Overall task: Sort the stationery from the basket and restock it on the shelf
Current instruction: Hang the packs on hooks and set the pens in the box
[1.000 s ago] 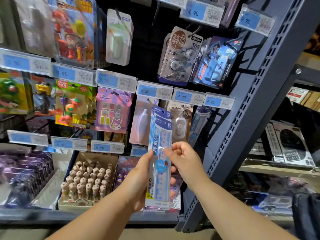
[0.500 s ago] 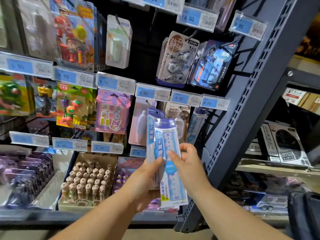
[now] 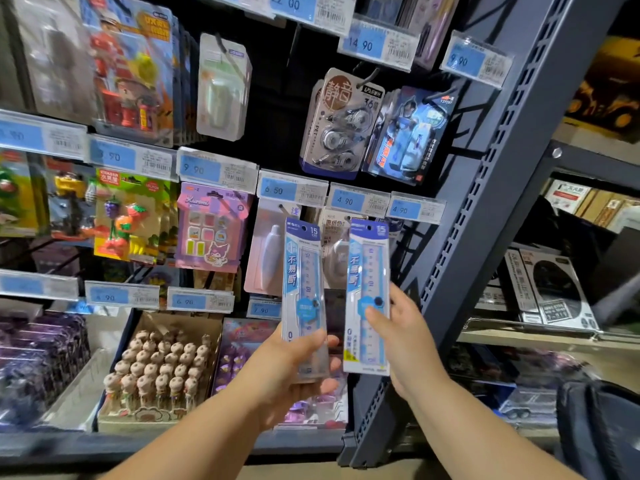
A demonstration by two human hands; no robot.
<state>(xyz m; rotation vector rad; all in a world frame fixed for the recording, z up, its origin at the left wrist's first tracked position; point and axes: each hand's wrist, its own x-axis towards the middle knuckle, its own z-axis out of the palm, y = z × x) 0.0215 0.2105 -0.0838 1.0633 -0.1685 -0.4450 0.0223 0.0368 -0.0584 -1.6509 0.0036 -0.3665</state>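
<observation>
The left hand (image 3: 294,368) gripped one ruler pack (image 3: 304,271) by its lower end. The right hand (image 3: 405,337) pinched a second ruler pack (image 3: 367,271) just beside it. Both appeared light, stiff and probably slick, so an edge grip was advised.

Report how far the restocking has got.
Done: unclear; other goods such as the correction tape pack hang there. In hand: the left hand holds the left ruler pack, the right hand the right ruler pack, both upright. Left: neither is hung yet; the basket is out of view.

Glossy clear plastic sleeves wrap both ruler packs (image 3: 304,299); the shelf upright (image 3: 485,202) is matt painted metal.
</observation>
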